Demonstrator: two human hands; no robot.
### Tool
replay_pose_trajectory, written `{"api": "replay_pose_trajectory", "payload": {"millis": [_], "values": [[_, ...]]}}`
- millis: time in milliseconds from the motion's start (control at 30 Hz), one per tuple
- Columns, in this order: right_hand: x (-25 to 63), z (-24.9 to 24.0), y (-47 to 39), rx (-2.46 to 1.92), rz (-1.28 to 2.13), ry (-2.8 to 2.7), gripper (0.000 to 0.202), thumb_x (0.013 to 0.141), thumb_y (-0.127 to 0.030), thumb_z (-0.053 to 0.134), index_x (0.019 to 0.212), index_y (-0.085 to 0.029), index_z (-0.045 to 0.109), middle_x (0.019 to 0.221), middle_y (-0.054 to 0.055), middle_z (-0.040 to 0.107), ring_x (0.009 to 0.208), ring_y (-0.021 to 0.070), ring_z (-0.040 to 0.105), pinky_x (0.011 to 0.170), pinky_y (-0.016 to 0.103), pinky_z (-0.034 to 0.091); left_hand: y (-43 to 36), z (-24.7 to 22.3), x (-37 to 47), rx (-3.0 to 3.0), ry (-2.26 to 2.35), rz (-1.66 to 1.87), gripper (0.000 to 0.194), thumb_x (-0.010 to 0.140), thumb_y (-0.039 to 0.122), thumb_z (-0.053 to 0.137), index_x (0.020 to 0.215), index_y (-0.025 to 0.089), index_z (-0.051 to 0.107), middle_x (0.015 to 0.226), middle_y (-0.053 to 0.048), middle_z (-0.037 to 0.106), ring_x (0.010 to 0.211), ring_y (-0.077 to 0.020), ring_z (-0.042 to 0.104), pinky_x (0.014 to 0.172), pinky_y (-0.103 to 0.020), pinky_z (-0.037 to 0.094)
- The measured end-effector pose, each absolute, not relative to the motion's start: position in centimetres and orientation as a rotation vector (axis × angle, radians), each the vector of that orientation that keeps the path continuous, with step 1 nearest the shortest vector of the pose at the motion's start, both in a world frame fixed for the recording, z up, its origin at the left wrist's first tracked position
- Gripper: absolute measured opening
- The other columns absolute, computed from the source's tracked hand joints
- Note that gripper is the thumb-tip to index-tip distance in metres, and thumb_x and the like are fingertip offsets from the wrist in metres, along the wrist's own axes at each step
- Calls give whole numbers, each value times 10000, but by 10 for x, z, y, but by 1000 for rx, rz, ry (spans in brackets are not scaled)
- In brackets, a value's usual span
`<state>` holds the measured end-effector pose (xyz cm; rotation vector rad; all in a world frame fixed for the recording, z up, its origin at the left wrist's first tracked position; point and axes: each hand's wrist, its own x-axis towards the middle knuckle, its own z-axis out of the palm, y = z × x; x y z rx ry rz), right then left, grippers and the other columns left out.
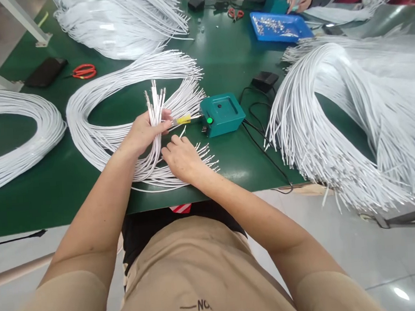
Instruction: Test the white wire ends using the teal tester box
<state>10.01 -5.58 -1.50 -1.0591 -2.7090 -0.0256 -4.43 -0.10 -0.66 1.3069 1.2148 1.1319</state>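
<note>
A bundle of white wires (pixel 156 102) is grasped by the left hand (pixel 145 131), its tips best held level; one wire (pixel 182 131) is pinched by the right hand (pixel 182 161), nearer the edge of the counter (pixel 242 174).

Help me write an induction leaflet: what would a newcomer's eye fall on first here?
White wires looped and heaped across the green table dominate, a bunch in the left hand. Next come the teal box near the middle and, beyond it towards the far edge, the blue tray of small pieces.

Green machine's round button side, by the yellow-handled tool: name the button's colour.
The round button is bright green, shown best in the head view.
</note>
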Motion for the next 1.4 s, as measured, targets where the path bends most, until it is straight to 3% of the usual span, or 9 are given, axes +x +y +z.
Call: {"api": "replay_pose_trajectory", "payload": {"millis": [233,467,600,733,867,1067,1300,1400], "values": [[101,-14,-99,-1156,136,-2723,280,956,-183,364,935,-118,636,923,137,641,881,267,559,743,382,395,-17,17,-52,1338,1325,1051,383,659,296,782,1001,138,712,706,-21,658,693,-147,622,761,-301,506],[103,5,-120,-1133,431,-2778,258,937,-234,447,907,-147,688,943,109,688,878,224,624,724,310,442,-42,29,-53,1549,1407,1018,383,608,363,823,929,163,764,882,-46,732,867,-210,646,872,-309,474],[124,27,-96,-1429,628,-2352,243,912,-262,466,884,-193,697,918,59,725,833,195,648,696,283,441,-48,32,-55,1577,1426,989,458,577,378,836,973,162,754,856,-45,732,838,-214,646,837,-320,479],[139,39,-68,-1352,847,-1880,183,852,-229,506,890,-184,680,827,17,714,774,149,639,758,275,465,-53,31,-53,1548,1405,1036,466,548,389,845,929,144,734,810,-36,715,774,-212,635,783,-327,483],[134,44,-49,-1283,969,-1695,220,803,-264,562,969,-180,680,751,-2,673,692,135,617,722,281,487,-57,30,-49,1545,1354,1008,425,565,389,832,895,147,718,781,-18,694,722,-191,609,739,-307,462],[120,41,-35,-1242,1075,-1619,200,718,-369,668,715,-171,640,642,-19,625,587,117,562,596,250,460,-55,30,-52,1451,1184,973,345,625,400,806,814,142,677,752,-34,677,711,-177,611,719,-298,469],[114,39,-31,-1137,1384,-1357,179,664,-315,718,668,-147,657,586,-26,589,510,68,476,541,213,423,-46,23,-47,1266,1045,1064,327,595,329,831,748,153,601,745,4,614,661,-112,555,589,-223,425],[116,45,-21,-1074,1471,-1091,237,674,-369,730,687,-152,635,575,-43,542,503,58,474,557,212,447,-43,22,-45,1234,1054,1069,321,602,334,819,720,156,579,753,4,605,652,-107,544,560,-218,408]]}}
